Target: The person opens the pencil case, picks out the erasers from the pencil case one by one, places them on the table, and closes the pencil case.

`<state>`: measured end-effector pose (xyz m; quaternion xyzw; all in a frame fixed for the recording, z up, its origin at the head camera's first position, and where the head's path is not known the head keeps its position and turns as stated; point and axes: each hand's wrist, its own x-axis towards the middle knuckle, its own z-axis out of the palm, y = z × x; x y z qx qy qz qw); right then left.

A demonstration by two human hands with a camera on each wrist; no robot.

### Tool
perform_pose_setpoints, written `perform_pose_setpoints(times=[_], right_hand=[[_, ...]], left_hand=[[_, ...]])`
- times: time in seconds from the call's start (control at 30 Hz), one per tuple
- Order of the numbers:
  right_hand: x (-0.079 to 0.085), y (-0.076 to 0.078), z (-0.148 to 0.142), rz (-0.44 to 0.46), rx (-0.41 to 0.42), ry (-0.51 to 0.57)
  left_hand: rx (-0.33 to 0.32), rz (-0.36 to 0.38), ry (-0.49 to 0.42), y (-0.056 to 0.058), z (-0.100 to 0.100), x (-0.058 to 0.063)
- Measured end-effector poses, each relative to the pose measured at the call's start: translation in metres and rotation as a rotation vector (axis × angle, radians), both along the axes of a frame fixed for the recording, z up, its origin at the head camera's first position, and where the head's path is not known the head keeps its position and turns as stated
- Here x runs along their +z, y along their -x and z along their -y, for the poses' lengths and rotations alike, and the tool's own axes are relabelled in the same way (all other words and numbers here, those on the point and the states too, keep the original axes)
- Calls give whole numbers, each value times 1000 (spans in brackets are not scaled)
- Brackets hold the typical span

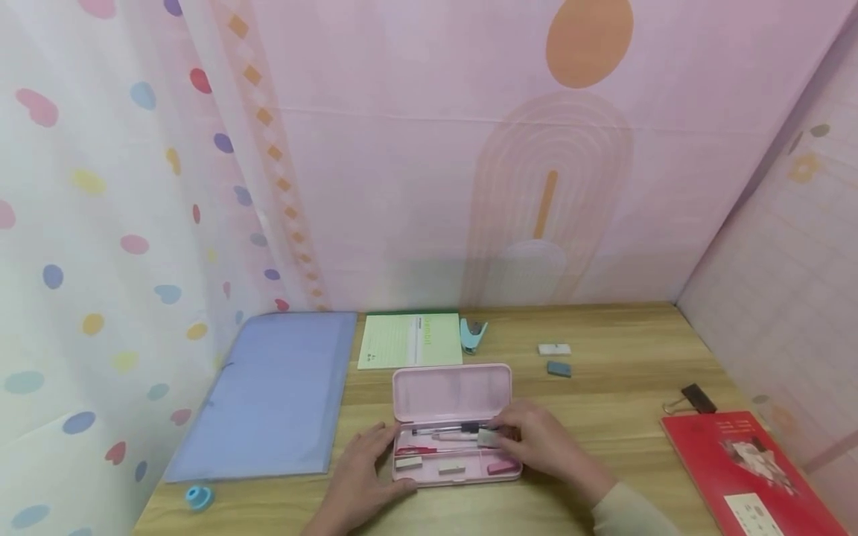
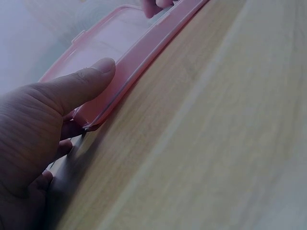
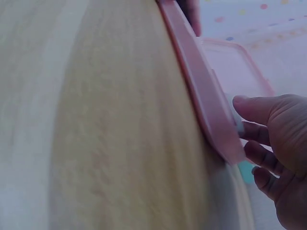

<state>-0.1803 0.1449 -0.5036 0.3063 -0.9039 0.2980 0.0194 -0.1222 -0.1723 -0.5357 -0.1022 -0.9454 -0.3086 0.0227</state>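
Pink pencil case [image 1: 456, 479] sits on the wooden bench [image 1: 603, 499], near the middle of the front edge, lid [image 1: 452, 394] raised on the side toward the back edge. Your left hand [image 1: 365, 473] holds the case's front left corner: thumb along the front wall, fingers loosely bent about the left end. Your right hand [image 1: 539, 439] is at the case's right end, thumb and fingers pinching a pale grey block [image 1: 488, 438] over the tray; whether the block touches the bottom, you cannot tell.

Inside, back section: black-capped pen [image 1: 471, 427], red pen [image 1: 417, 450], both lying flat. Front section, left to right: cream block [image 1: 409, 463], second pale block [image 1: 452, 468], magenta block [image 1: 501, 467].

Around you: blue folder [image 1: 268, 394] along the bench's left edge; small blue round object [image 1: 199, 497] below it, toward the front left corner. Green notebook [image 1: 392, 346] by the back edge, light-blue stapler-like tool [image 1: 471, 339] just beside it. Toward the back right corner, white block [image 1: 554, 349] and blue-grey block [image 1: 559, 369], near each other. By the right edge, black binder clip [image 1: 699, 398] just behind a red book [image 1: 710, 454].
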Motion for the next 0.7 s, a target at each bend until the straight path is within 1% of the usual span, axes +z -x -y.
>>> perform_pose_setpoints(times=[0.13,0.27,0.37,0.43,0.53,0.6,0.7], right_hand=[[-4,1,5,0,4,-4],[-5,1,6,37,-13,-12],[-4,0,6,51,-20,-9],[-4,-1,6,48,-18,11],[-1,-2,5,51,-21,70],[4,-4,0,59,-47,100],[13,-6,-13,72,-124,129]], left_hand=[[5,7,-4,0,-1,3],[11,32,-6,-1,-2,5],[7,20,-3,-1,-2,4],[2,6,-3,-1,-1,4],[-6,-9,-9,-1,0,3],[-9,-14,-9,-1,0,2],[-10,-17,-9,-1,0,2]])
